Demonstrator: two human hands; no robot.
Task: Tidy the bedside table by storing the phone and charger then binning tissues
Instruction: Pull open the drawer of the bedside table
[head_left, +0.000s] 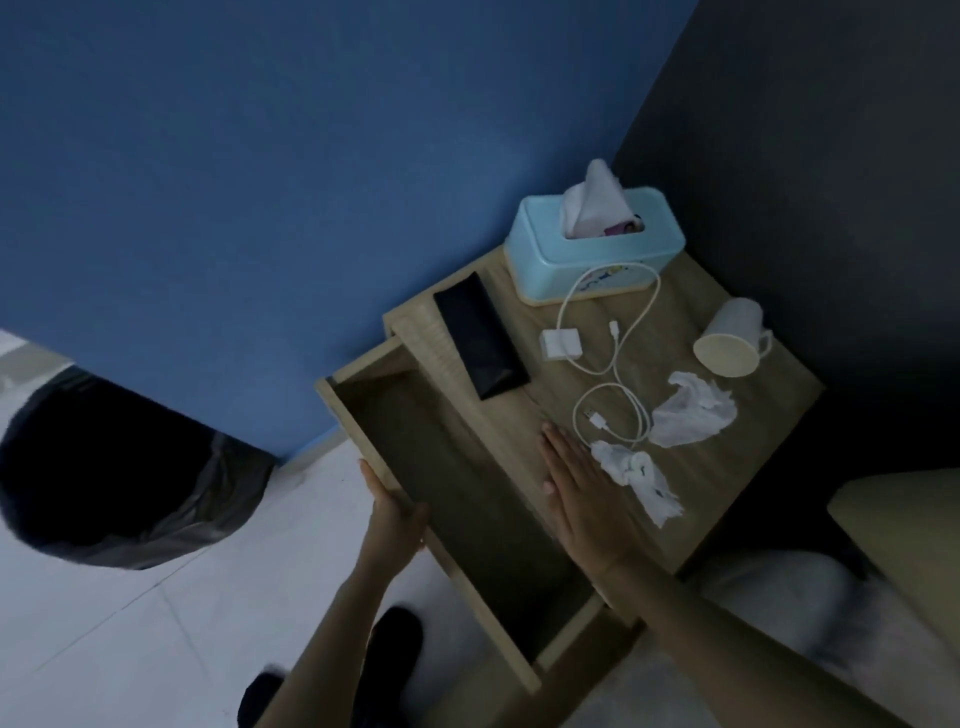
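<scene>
Your left hand (397, 512): fingers curled on the drawer (457, 499) front; fingertips hidden.
Your right hand (576, 493): flat, fingers straight, beside the drawer.
Phone (480, 343): just behind the drawer.
Charger (558, 343): past the phone.
Tissues (639, 475): touching your right hand.
Bin (119, 467): too dark inside.

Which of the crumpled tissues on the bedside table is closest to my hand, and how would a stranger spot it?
Start at the wooden bedside table, with the blue tissue box at its far end. At the near edge, the right hand lies flat. The near tissue lies right beside its fingers, long and twisted; the other tissue is broader, nearer the tipped cup.
</scene>
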